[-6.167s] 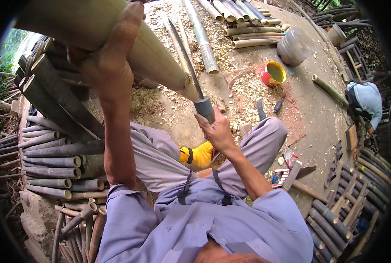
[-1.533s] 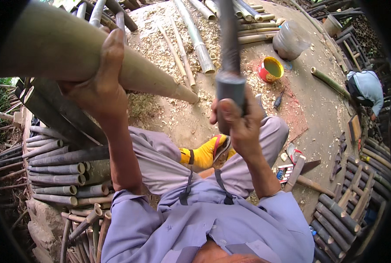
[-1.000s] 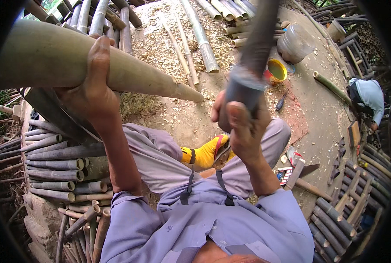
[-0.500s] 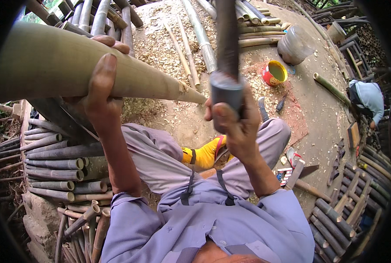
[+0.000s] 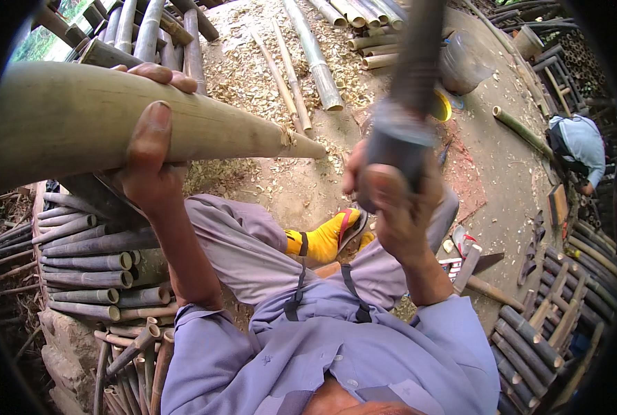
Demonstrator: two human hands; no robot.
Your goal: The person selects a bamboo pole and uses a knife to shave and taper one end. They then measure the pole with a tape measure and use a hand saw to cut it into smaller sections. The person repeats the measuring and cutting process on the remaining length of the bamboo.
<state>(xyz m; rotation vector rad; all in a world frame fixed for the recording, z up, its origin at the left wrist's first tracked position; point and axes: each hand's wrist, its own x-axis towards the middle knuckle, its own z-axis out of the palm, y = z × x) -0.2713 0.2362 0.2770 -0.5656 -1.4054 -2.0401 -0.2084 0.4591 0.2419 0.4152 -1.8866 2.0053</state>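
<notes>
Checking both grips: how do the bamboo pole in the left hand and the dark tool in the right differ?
Colour: the bamboo pole is pale greenish-tan; the tool is dark.
Pose: the pole runs crosswise; the tool points toward the picture's top edge.
Sharpness: the pole is fairly crisp; the tool is blurred.
Both are held: pole in the left hand, tool in the right hand.

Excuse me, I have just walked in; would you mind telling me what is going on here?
The left hand grips a thick, pale bamboo pole, thumb on the near side and fingers over the far side. The right hand holds a blurred tool with a grey handle, apart from the pole. Loose curls stand up near the pole's narrow end, and pale shavings cover the ground beyond. At the far right, another person bends over.
</notes>
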